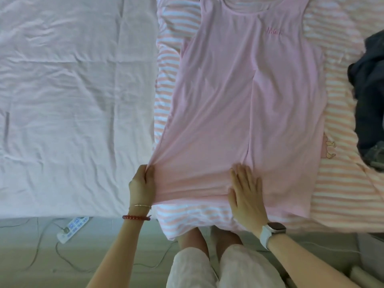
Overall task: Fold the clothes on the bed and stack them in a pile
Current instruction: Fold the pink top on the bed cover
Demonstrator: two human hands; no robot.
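Observation:
A long pink sleeveless dress (pixel 239 96) lies spread flat on a pink-and-white striped quilt (pixel 345 183), neckline at the far end and hem toward me. My left hand (pixel 142 185) grips the hem's left corner, with the cloth bunched in its curled fingers and pulled taut. Flat on the hem near its middle, my right hand (pixel 246 193) presses down with straight fingers. A dark navy garment (pixel 369 96) lies crumpled at the right edge of the bed.
The left half of the bed is covered by a wrinkled pale pink sheet (pixel 68 100). On the floor below the bed's near edge lie a white power strip (pixel 72 226) and its cables. My legs stand against the bed.

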